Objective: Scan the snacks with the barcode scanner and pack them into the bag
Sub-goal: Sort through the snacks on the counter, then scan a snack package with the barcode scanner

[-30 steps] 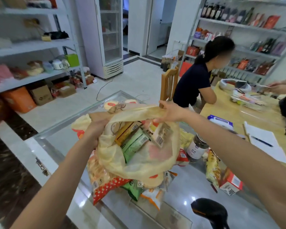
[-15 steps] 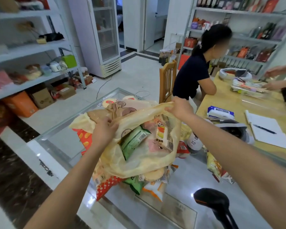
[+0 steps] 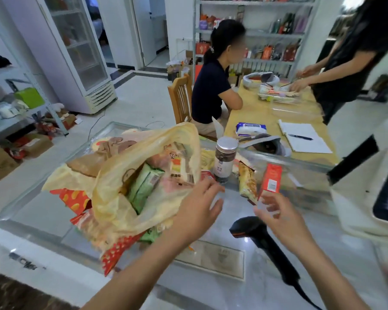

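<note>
Both hands have let go of the bag's mouth and dropped toward the middle of the frame. The yellow plastic bag (image 3: 112, 198) now sits slumped on the glass surface (image 3: 278, 276), left of centre, with its mouth gaping. A green snack packet (image 3: 143, 186) and several other wrappers are packed inside, and more packets are pinned under it.

The left hand (image 3: 197, 204) hovers at the bag's near-right edge with its fingers (image 3: 211, 189) straight and spread, gripping nothing. Whether it brushes the plastic I cannot tell.

The right hand (image 3: 278, 215) reaches up and right toward the red carton (image 3: 270, 177), which stands upright just beside a leaning crisp packet (image 3: 246, 182). Its fingers are loosely parted at the carton's foot and not yet closed on it. Motion blur hides whether they touch.

The barcode scanner (image 3: 253, 229) lies on the surface just below and between the two hands, unheld. A dark jar with a silver lid (image 3: 224, 159) waits behind, also unpacked.

So one round of bagging looks finished and the next item is being fetched. The next move, as I read it, is to pinch the red carton and turn its barcode face toward the scanner. The scanner has to be picked up and the carton scanned before it goes into the open bag.
</note>
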